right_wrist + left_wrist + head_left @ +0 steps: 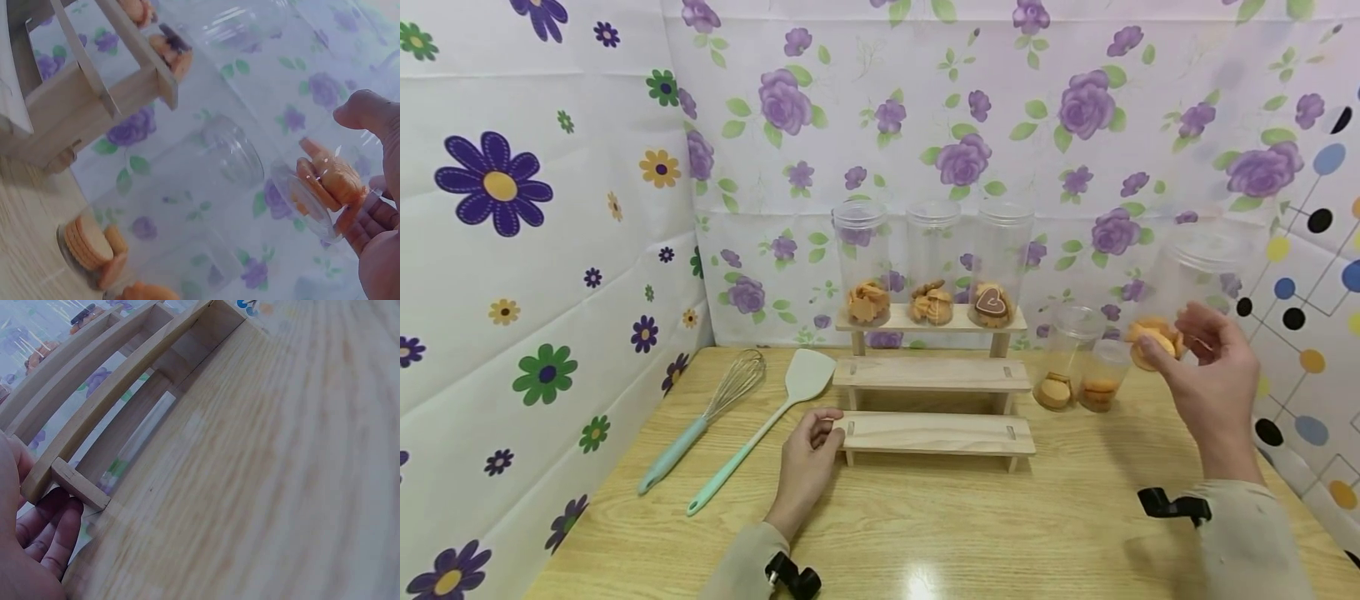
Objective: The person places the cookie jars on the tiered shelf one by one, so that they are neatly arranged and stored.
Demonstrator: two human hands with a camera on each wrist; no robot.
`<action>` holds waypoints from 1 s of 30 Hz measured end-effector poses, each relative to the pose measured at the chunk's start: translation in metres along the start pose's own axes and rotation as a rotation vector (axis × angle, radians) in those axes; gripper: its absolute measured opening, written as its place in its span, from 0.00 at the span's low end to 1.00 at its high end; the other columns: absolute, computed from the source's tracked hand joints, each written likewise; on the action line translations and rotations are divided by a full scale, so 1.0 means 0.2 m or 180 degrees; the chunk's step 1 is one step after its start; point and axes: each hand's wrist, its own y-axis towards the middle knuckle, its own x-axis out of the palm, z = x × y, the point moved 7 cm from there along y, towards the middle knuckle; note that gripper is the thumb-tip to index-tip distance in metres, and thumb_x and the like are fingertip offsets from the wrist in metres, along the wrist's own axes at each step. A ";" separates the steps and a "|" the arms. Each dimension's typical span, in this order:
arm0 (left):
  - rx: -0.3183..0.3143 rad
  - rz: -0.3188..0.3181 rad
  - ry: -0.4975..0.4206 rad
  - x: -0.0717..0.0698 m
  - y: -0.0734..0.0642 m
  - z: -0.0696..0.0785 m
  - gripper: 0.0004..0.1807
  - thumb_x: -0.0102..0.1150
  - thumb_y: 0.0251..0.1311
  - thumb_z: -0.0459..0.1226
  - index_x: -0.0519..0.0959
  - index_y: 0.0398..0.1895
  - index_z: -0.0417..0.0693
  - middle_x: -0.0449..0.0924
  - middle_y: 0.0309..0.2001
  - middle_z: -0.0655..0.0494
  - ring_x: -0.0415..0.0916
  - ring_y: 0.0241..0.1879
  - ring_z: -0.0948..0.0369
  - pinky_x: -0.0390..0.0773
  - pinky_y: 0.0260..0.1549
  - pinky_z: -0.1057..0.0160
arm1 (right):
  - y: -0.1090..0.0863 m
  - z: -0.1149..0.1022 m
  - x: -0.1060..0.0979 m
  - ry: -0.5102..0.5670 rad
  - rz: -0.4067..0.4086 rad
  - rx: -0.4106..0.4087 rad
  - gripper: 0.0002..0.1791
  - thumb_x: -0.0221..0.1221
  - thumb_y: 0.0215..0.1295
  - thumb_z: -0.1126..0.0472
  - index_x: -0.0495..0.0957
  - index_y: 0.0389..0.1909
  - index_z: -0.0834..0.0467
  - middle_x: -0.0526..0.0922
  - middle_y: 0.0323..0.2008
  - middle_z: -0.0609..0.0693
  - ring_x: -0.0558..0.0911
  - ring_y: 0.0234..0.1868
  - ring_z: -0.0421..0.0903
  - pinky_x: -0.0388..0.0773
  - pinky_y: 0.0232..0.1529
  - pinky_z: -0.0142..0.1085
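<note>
Biscuit jar (1183,287) held aloft

The right hand (1217,375) has its fingers curled round it; left of them, smaller jars (1071,354) stand on the surface (1000,533). The left hand (808,450) grips the wooden stand (932,432). Seemingly mid-carry; next probably calls for upright lowering.

A clear cylindrical jar (1192,283), golden-brown cookies (1153,340) gathered in its bottom, was held in the air, top end up, near the back right corner of the desk (1037,533). A three-tier stand (932,374) of pale, bare wood stood upright toward the back edge, its stepped shelves running along that edge, the lowest tier foremost
</note>
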 end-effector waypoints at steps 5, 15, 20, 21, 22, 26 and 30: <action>-0.0013 -0.0014 -0.0033 0.00 0.00 0.00 0.12 0.64 0.79 0.34 0.85 0.60 0.51 0.90 0.46 0.50 0.85 0.41 0.59 0.81 0.40 0.68 | -0.04 -0.09 0.07 0.0042 -0.0202 -0.0101 0.38 0.81 0.63 0.64 0.79 0.75 0.53 0.81 0.57 0.33 0.80 0.60 0.38 0.74 0.59 0.19; 0.0008 -0.0004 -0.0042 0.00 0.00 0.00 0.12 0.64 0.78 0.34 0.86 0.59 0.52 0.90 0.44 0.50 0.85 0.40 0.59 0.81 0.41 0.68 | -0.12 -0.19 0.26 0.0163 -0.0675 -0.0436 0.37 0.80 0.64 0.65 0.79 0.73 0.58 0.82 0.58 0.36 0.79 0.57 0.38 0.74 0.60 0.19; -0.0004 -0.0008 -0.0042 0.00 0.00 -0.01 0.12 0.64 0.78 0.34 0.86 0.59 0.52 0.89 0.44 0.50 0.85 0.40 0.58 0.82 0.40 0.68 | -0.17 -0.20 0.35 0.0337 -0.0866 -0.0591 0.37 0.79 0.64 0.69 0.78 0.74 0.59 0.82 0.59 0.37 0.80 0.58 0.41 0.75 0.61 0.21; -0.0003 -0.0011 -0.0042 0.00 0.00 -0.01 0.12 0.64 0.78 0.34 0.86 0.59 0.52 0.89 0.44 0.50 0.85 0.40 0.58 0.82 0.40 0.68 | -0.19 -0.21 0.36 0.0381 -0.0903 -0.0615 0.38 0.79 0.64 0.70 0.78 0.75 0.59 0.82 0.59 0.38 0.81 0.58 0.42 0.75 0.61 0.21; -0.0002 -0.0012 -0.0042 0.00 0.00 -0.01 0.12 0.64 0.78 0.34 0.86 0.59 0.52 0.89 0.45 0.50 0.85 0.40 0.58 0.82 0.40 0.68 | -0.20 -0.22 0.37 0.0427 -0.0937 -0.0637 0.38 0.78 0.64 0.70 0.78 0.75 0.59 0.82 0.60 0.39 0.81 0.58 0.42 0.76 0.61 0.21; 0.0007 -0.0027 -0.0035 0.00 -0.01 0.00 0.11 0.64 0.79 0.34 0.86 0.60 0.52 0.90 0.46 0.50 0.85 0.42 0.58 0.81 0.43 0.68 | -0.24 -0.26 0.42 0.0578 -0.1071 -0.0709 0.37 0.78 0.64 0.72 0.79 0.74 0.58 0.83 0.60 0.44 0.81 0.58 0.45 0.78 0.61 0.23; 0.0026 -0.0049 -0.0024 -0.01 -0.01 0.00 0.12 0.63 0.80 0.35 0.85 0.61 0.51 0.90 0.48 0.51 0.84 0.45 0.58 0.80 0.47 0.67 | -0.27 -0.30 0.50 0.0679 -0.1216 -0.0718 0.36 0.78 0.64 0.71 0.80 0.73 0.57 0.83 0.61 0.49 0.82 0.58 0.48 0.79 0.60 0.24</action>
